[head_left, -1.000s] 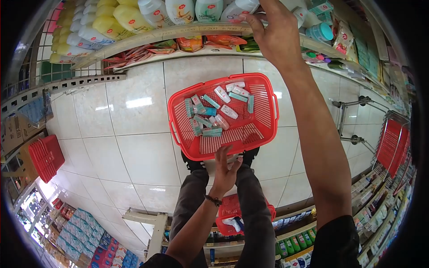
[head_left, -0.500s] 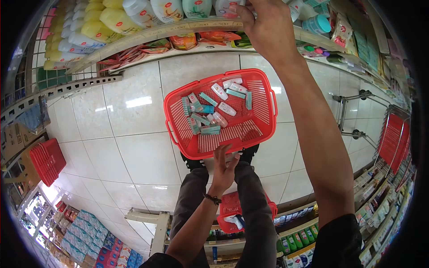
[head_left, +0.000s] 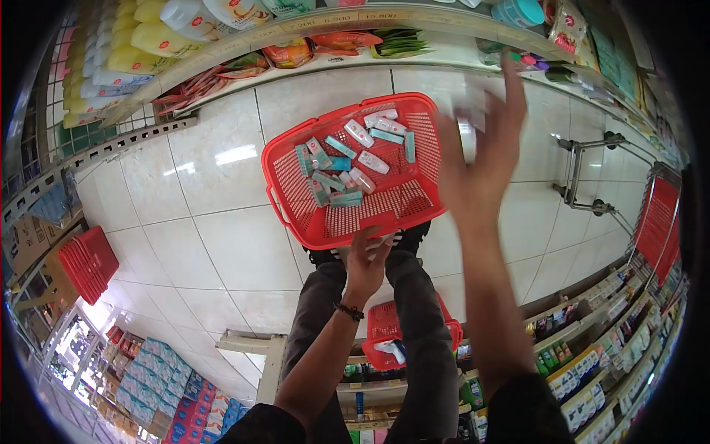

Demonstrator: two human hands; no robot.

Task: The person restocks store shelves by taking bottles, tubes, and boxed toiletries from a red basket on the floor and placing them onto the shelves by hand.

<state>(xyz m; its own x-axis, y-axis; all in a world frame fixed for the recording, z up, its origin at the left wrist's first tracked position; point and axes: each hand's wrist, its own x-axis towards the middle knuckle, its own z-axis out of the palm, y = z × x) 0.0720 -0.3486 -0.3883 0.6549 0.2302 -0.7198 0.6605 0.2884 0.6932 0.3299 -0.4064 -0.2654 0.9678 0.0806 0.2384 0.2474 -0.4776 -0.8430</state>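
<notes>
A red plastic shopping basket point(head_left: 296, 231) stands by my feet, holding several small white bottles point(head_left: 373, 162) and slim teal-and-white boxes point(head_left: 345, 197). My left hand point(head_left: 364, 268), with a dark bracelet at the wrist, is at the basket's near rim. Its fingers are slightly bent and the thumb stands apart; whether it touches the rim I cannot tell. Blurred by motion, my right hand point(head_left: 481, 159) is raised over the basket's right side, fingers spread, and no object shows in it.
A shelf edge with price labels point(head_left: 325, 22) runs along the top, bearing lotion bottles point(head_left: 159, 38). Another red basket point(head_left: 381, 325) sits behind my legs. A metal trolley point(head_left: 573, 174) stands right, stacked red baskets point(head_left: 89, 264) left. Stocked shelves point(head_left: 592, 370) fill the lower right.
My right hand has left the bottles on the upper shelf and come down toward me, its fingers spreading. My left hand stays at the basket's near rim. The view has shifted slightly.
</notes>
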